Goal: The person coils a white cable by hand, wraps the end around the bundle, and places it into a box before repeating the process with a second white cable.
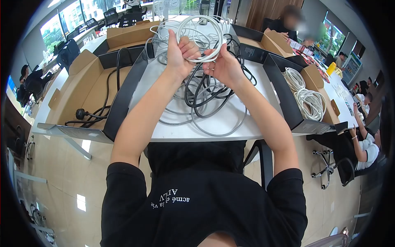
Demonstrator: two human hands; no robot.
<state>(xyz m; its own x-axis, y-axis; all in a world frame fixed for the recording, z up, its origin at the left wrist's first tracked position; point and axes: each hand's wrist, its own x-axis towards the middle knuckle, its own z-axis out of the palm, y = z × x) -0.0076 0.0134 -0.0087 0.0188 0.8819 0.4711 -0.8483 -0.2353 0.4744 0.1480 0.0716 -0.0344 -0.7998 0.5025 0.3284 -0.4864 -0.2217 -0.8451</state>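
A coiled white cable [200, 18] is held up over the far part of the table by both hands. My left hand [183, 51] has its fingers curled at the coil's lower left, thumb pointing up. My right hand [224, 66] grips the lower right of the coil between thumb and fingers. Beneath and around them lies a tangle of grey cables [222, 133] and black cables [189, 99]. Two white cable bundles [309, 103] rest in the open box [284, 96] on the right. The open box [88, 82] on the left holds a black cable with a plug [81, 114].
Two more open boxes stand at the far left [131, 35] and far right [271, 43] of the white table [144, 96]. A person [288, 24] sits beyond the right boxes; another person [368, 150] sits at the far right. A chair armrest [263, 160] is below the table edge.
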